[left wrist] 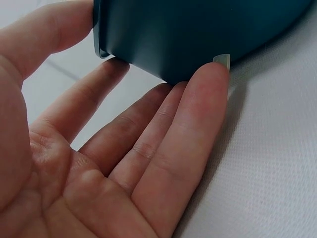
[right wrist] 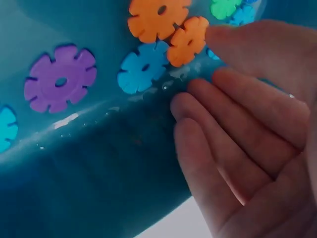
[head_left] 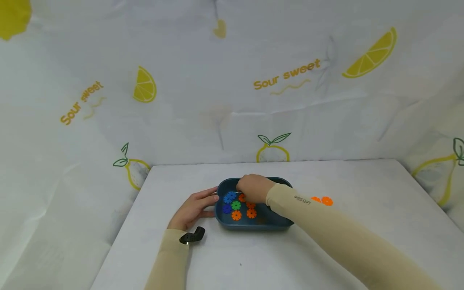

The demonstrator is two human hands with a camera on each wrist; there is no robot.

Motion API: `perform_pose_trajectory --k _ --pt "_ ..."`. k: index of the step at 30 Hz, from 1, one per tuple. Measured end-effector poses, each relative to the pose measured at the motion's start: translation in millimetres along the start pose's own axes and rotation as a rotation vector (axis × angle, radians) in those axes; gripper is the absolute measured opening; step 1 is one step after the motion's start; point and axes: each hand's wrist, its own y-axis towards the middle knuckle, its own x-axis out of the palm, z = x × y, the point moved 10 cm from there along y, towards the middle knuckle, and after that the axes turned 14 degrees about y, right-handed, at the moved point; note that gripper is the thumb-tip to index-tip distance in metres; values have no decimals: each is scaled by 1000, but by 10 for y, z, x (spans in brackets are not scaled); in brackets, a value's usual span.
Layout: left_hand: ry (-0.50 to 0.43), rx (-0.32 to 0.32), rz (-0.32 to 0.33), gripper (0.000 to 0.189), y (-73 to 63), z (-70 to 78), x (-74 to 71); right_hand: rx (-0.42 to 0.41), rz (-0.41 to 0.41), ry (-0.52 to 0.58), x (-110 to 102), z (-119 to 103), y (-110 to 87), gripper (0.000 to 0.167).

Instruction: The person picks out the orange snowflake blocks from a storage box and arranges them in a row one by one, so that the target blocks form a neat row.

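Note:
A dark teal tray (head_left: 250, 228) stands on the white table, holding several notched plastic discs in orange (head_left: 236, 218), green (head_left: 233, 206) and blue (head_left: 228, 199). My left hand (head_left: 192, 209) is at the tray's left end; its extended fingers (left wrist: 198, 109) touch the outer wall and rim. My right hand (head_left: 255, 188) reaches down inside the tray. In the right wrist view its thumb tip meets the edge of a small orange disc (right wrist: 183, 49), with the other fingers loosely bent and apart from the thumb. Nearby lie a blue disc (right wrist: 132, 74) and a purple disc (right wrist: 43, 91).
Right of the tray, two orange discs (head_left: 327, 201) lie on the table (head_left: 362, 189), one partly covered by the right sleeve (head_left: 326, 221). A white cloth (head_left: 203, 80) printed with lemons hangs behind the table. The left wrist wears a black device (head_left: 193, 236).

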Motion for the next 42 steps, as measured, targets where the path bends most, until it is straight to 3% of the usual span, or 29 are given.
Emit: perform_pose_trajectory --k 6,16,29,42 --pt "-20 6 0 60 3 38 -4 14 21 5 5 3 22 17" --pt "-3 -4 -4 60 -36 15 6 21 11 51 204 68 74 15" --pt "-3 4 -7 62 -6 4 0 25 19 68 186 81 78 21" --pt "-12 11 2 62 3 -6 -20 11 40 -25 174 15 124 7"
